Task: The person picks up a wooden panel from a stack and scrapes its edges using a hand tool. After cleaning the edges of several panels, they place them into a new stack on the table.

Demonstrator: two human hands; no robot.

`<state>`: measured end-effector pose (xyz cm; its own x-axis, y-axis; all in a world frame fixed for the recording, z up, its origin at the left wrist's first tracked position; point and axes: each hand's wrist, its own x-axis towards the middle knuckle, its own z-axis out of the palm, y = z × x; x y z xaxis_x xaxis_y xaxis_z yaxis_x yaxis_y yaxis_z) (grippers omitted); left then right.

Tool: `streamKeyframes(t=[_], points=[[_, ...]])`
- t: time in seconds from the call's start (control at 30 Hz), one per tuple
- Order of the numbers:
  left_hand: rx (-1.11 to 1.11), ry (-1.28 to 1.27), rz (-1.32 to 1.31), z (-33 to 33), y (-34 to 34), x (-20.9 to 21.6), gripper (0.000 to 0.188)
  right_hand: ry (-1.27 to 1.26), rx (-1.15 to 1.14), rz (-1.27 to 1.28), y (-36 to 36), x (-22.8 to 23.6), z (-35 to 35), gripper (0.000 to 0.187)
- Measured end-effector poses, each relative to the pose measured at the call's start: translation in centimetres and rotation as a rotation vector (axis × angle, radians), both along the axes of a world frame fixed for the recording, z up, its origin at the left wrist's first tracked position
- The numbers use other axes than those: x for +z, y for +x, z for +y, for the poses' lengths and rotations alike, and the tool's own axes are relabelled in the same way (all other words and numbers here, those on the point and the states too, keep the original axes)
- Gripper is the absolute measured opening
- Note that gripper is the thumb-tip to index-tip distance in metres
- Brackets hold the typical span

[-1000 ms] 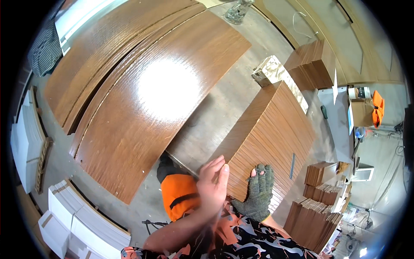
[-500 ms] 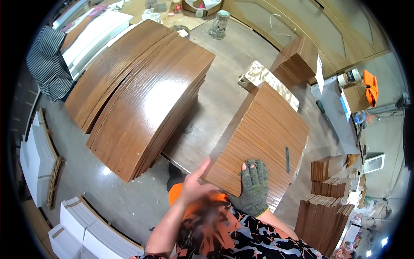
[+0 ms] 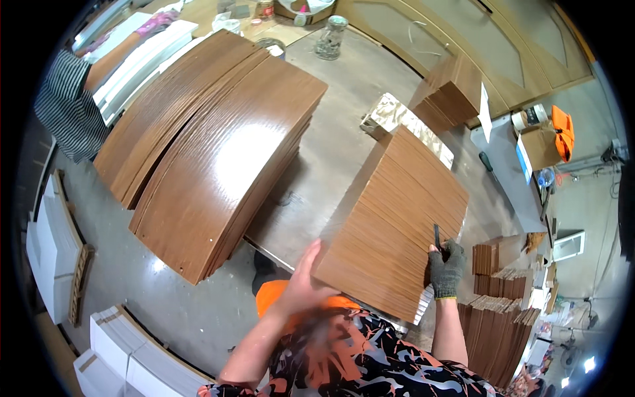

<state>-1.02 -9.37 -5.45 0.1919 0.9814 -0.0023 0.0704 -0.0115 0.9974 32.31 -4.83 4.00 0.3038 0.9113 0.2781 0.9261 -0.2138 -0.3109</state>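
Observation:
A block of brown wood-grain boards (image 3: 397, 218), packed side by side with their edges up, lies on the bench before me. At its near left corner, my bare left hand (image 3: 301, 284) rests with fingers stretched along the side. My gloved right hand (image 3: 446, 268) is at the block's right edge, closed around a thin dark flat strip (image 3: 436, 234). One end of the strip sticks out past the fingers; its exact kind cannot be made out. Behind the block, a mottled white-and-brown block (image 3: 413, 129) touches its far end.
Two tall stacks of glossy brown panels (image 3: 225, 152) stand left. More brown boards (image 3: 450, 92) are at the back. A green-handled tool (image 3: 486, 161) lies right, near a grey ledge (image 3: 512, 178). A glass jar (image 3: 331, 38) stands far back. Another person's striped sleeve (image 3: 69, 106) shows at upper left.
My right hand has moved right, from lying flat on the boards to gripping the dark strip that lay on them. The strip has turned slightly. My left hand stays at the corner.

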Motion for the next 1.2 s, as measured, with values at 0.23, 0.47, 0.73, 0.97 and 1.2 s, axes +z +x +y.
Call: streamKeyframes(t=[0.23,0.47,0.73,0.97,1.2], points=[[0.076,0.007,0.06,-0.4,0.1,0.4,0.109,-0.005,0.051,0.215,1.4,-1.4,0.5,0.022],[0.111,-0.075,-0.022,-0.4,0.3,-0.3,0.099,-0.101,0.235,0.158,-5.0,2.6,-0.1,0.016],[0.09,0.061,-0.029,-0.3,0.0,-1.2,0.1,-0.197,0.821,0.14,-12.8,4.7,1.6,0.026],[0.092,0.085,-0.028,-0.2,0.2,-1.4,0.103,-0.287,0.841,0.099,-14.7,5.5,1.5,0.018],[0.102,0.074,-0.009,-0.4,0.3,-1.8,0.102,-0.417,1.068,0.167,-18.1,5.3,1.7,0.015]])
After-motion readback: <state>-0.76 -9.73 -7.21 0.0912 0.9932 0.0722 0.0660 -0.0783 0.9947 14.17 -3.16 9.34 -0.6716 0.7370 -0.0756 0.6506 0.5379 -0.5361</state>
